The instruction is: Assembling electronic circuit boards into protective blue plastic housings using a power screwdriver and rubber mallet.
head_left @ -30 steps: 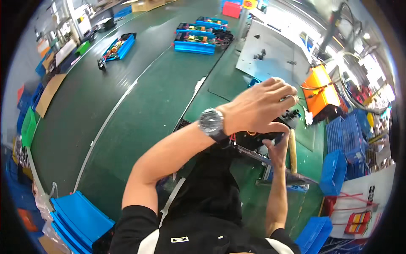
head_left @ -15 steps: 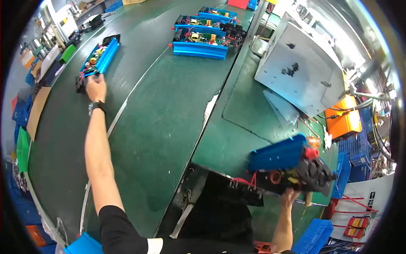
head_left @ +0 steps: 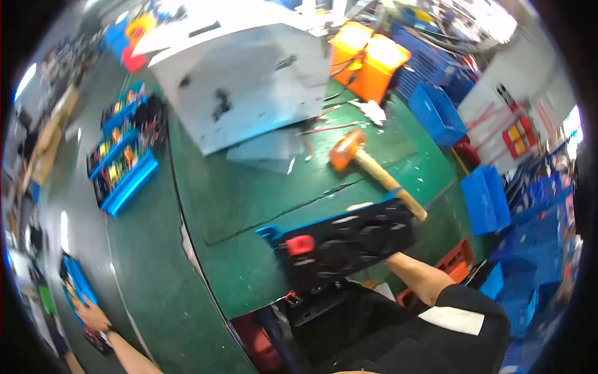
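My right hand [head_left: 393,259] grips a half-open power inverter [head_left: 349,242] from behind and below, with its fingers mostly hidden. The inverter is tilted; its black end panel, bearing round fan grilles and a red fitting, faces me, and a blue casing edge shows along its top. Far to the left, my left hand [head_left: 93,316] is closed on the side of another inverter [head_left: 76,278], a blue open case with components inside. Beyond the held inverter lies a mallet [head_left: 381,175] with an orange head and wooden handle.
Several open blue inverters [head_left: 128,184] stand in a row on the green bench [head_left: 208,274] at the left. A grey metal box [head_left: 249,81] sits at the back, with a clear sheet and red wires beside it. Orange cases [head_left: 367,59] and blue bins [head_left: 486,199] are at the right.
The view has swung to the right. The right-hand inverter has turned so its black end panel faces me. My left hand stays at the other inverter, now lower left in view.
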{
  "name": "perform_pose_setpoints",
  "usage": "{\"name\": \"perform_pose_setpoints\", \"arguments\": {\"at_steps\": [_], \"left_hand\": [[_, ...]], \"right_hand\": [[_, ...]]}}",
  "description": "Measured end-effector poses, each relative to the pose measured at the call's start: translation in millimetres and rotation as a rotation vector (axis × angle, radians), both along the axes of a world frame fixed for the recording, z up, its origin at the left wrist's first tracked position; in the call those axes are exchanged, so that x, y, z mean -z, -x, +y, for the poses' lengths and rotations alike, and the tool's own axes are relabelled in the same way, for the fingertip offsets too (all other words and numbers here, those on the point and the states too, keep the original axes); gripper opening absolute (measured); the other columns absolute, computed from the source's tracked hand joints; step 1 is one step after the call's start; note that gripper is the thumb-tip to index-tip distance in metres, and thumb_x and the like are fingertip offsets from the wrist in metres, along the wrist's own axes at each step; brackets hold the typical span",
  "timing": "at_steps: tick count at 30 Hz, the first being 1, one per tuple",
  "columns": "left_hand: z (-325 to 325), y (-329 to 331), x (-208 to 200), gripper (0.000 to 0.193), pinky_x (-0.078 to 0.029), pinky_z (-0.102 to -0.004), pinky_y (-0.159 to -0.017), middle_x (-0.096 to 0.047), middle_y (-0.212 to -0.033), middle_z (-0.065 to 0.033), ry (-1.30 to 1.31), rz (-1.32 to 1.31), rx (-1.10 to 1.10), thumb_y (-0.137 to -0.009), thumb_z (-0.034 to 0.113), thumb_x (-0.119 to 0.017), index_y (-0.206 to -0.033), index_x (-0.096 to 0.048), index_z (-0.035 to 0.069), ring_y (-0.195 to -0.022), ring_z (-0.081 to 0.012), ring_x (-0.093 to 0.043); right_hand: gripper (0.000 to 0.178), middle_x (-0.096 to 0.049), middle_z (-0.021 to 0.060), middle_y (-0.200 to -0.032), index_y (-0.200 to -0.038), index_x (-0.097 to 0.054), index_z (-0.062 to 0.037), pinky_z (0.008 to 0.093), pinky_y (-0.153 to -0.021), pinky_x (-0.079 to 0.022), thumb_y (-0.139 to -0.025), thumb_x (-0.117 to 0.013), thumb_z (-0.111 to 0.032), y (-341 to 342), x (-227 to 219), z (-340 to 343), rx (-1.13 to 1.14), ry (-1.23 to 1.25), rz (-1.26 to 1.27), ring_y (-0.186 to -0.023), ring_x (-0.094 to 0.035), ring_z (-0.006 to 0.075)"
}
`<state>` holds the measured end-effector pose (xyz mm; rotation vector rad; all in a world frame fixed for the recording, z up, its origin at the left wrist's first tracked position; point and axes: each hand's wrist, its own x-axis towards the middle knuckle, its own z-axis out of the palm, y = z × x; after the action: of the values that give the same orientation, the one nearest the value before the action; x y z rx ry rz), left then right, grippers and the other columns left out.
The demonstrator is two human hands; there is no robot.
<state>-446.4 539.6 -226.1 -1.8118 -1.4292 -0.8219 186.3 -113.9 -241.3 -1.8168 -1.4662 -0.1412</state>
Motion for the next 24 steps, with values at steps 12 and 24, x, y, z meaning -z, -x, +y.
{"name": "perform_pose_setpoints", "arguments": {"at_steps": [12, 24], "left_hand": [[-233, -206, -62, 0.047, -0.051, -0.0557, -0.072, -0.071, -0.092, -0.0256, 0.342, -0.067, 0.065, -0.098, 0.045, -0.061, -0.093, -0.073, 0.000, -0.083, -0.0454, -0.068], [-449, -397, -123, 0.063, -0.061, -0.0426, -0.085, -0.067, -0.124, -0.0146, 1.715, -0.930, 1.145, -0.108, 0.054, -0.041, -0.140, -0.055, 0.001, -0.104, -0.0301, -0.071]], "right_hand": [[0.079, -0.073, 0.0148, -0.107, -0.136, -0.049, 0.0009, 0.0371, -0.088, -0.056, -0.076, -0.093, -0.024, 24, -74, 26, -0.166, -0.176, 0.678, -0.095, -0.071, 0.0204], [0.062, -0.067, 0.0171, -0.096, -0.110, -0.060, 0.0004, 0.0370, -0.076, -0.057, -0.067, -0.097, -0.026, -3, -73, 17, -0.228, -0.444, 0.440, -0.087, -0.071, 0.0233]]}}
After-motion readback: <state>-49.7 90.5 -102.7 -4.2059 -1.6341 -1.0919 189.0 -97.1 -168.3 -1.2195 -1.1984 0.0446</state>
